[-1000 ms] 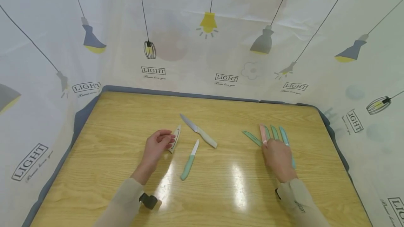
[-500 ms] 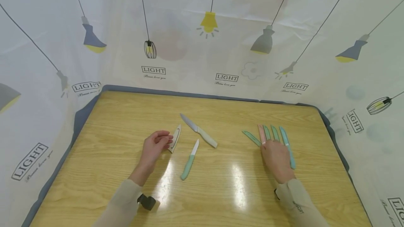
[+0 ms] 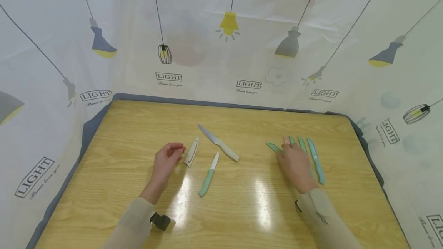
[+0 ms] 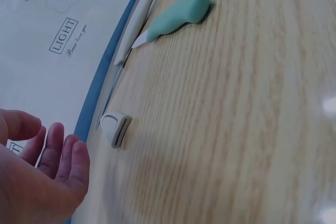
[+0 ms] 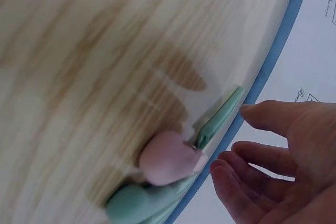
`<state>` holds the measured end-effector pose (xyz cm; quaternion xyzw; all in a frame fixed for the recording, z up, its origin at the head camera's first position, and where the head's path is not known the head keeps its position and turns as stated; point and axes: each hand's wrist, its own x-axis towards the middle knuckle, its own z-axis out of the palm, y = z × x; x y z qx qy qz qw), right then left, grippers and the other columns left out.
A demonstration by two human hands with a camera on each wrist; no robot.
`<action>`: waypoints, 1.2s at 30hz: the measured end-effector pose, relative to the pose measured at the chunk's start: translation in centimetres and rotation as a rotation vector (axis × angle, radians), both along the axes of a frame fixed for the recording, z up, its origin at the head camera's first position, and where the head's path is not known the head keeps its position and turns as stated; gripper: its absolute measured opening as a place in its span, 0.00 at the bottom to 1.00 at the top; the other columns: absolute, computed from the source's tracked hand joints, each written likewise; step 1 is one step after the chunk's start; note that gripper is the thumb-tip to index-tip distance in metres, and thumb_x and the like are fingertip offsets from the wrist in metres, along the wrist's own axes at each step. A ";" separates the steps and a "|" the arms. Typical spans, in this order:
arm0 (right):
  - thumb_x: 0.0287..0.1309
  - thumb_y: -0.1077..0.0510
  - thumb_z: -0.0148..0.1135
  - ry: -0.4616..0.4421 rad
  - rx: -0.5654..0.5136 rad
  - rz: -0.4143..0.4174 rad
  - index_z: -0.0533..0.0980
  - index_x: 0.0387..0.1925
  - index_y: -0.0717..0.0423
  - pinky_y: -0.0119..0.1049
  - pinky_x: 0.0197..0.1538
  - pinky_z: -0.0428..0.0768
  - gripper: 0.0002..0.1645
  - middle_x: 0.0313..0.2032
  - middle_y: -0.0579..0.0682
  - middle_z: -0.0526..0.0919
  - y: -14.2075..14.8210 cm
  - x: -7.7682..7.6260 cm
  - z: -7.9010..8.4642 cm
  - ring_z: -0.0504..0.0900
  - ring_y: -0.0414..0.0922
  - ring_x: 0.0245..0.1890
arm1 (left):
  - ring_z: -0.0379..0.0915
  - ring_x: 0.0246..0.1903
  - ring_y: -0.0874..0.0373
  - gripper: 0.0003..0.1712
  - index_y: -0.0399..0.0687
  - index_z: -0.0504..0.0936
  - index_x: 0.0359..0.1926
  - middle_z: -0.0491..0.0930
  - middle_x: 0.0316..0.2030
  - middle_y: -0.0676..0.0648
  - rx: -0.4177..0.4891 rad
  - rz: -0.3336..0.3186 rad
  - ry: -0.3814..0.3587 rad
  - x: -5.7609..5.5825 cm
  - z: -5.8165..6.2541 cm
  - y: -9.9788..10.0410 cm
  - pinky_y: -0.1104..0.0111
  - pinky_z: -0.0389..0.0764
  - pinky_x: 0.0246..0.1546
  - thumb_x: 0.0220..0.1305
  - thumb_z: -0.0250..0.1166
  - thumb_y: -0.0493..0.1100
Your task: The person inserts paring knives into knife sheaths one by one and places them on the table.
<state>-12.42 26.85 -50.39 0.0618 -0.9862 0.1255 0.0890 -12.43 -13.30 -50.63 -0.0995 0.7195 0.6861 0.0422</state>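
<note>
In the head view, my left hand (image 3: 166,164) hovers left of a cream knife sheath (image 3: 191,152), fingers loosely bent and holding nothing. The left wrist view shows a gap between those fingers and the sheath (image 4: 116,129). Right of it lie a bare-bladed cream knife (image 3: 227,150) and a green-handled knife (image 3: 207,181). My right hand (image 3: 297,168) is over a row of sheathed knives, hiding most of the pink knife (image 3: 286,140). In the right wrist view its thumb and fingers stand apart above the pink handle (image 5: 170,158), nothing between them. A loose green sheath (image 5: 220,119) lies beyond.
Two green sheathed knives (image 3: 302,144) and a blue sheathed knife (image 3: 318,168) lie at the right of the row. A patterned curtain (image 3: 214,60) rises behind the wooden table (image 3: 145,122), with a blue-grey edge (image 3: 200,103) between them.
My right hand has shifted slightly left and away over the row, uncovering more of the blue knife. My left hand has drawn a little left, away from the cream sheath.
</note>
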 end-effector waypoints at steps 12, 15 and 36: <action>0.59 0.63 0.60 -0.078 0.045 0.000 0.72 0.24 0.65 0.42 0.19 0.74 0.11 0.21 0.57 0.74 -0.5 -0.5 -0.2 0.71 0.48 0.17 | 0.75 0.49 0.47 0.17 0.28 0.75 0.54 0.79 0.49 0.34 0.035 0.021 0.000 0.0 0.0 1.0 0.61 0.80 0.50 0.67 0.57 0.34; 0.59 0.65 0.55 -0.109 0.021 -0.016 0.70 0.20 0.62 0.39 0.15 0.71 0.12 0.17 0.54 0.71 -0.9 -0.5 0.0 0.68 0.46 0.15 | 0.75 0.49 0.46 0.17 0.28 0.74 0.54 0.78 0.50 0.34 0.038 0.013 0.005 0.0 0.1 1.2 0.61 0.79 0.51 0.67 0.57 0.34; 0.54 0.56 0.62 -0.218 -0.126 -0.061 0.79 0.43 0.68 0.32 0.17 0.72 0.20 0.29 0.54 0.81 -6.7 1.4 0.1 0.71 0.42 0.18 | 0.76 0.46 0.45 0.14 0.30 0.77 0.51 0.80 0.46 0.35 0.031 -0.054 0.039 0.1 -0.1 4.8 0.61 0.81 0.46 0.66 0.57 0.33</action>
